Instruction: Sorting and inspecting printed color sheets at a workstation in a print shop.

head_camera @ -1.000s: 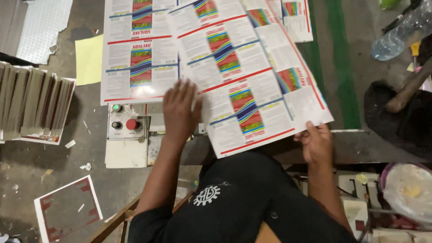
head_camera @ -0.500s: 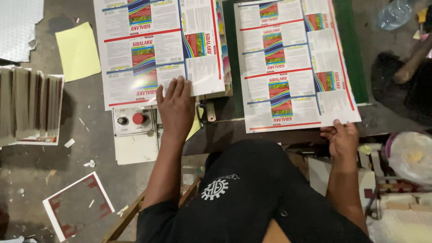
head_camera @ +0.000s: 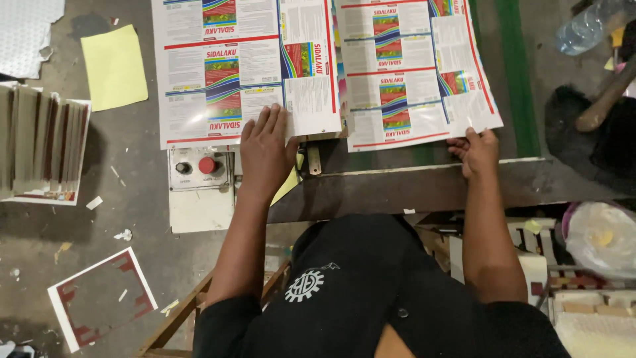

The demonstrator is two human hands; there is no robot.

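Count, head view:
- printed label sheets: 2, at 12 o'clock point(head_camera: 245, 73) and 1 o'clock point(head_camera: 414, 73)
- yellow paper point(head_camera: 114, 66): 1, at 10 o'clock
- control box buttons: 2, one black point(head_camera: 181, 168), one red point(head_camera: 207, 165)
- plastic bottle point(head_camera: 586, 26): 1, at 2 o'clock
- hands: 2, left point(head_camera: 265, 152), right point(head_camera: 476, 152)

Two printed sheets point(head_camera: 245, 73) and point(head_camera: 411, 73): white ground, red border lines, panels banded in green, blue, red and yellow. Loose paper point(head_camera: 114, 66): plain pale yellow. Control box point(head_camera: 199, 169): grey-white, one red button, one black. Person's shirt point(head_camera: 371, 298): black with white gear emblem. Floor sheet point(head_camera: 103, 298): white, dark red frame pattern.
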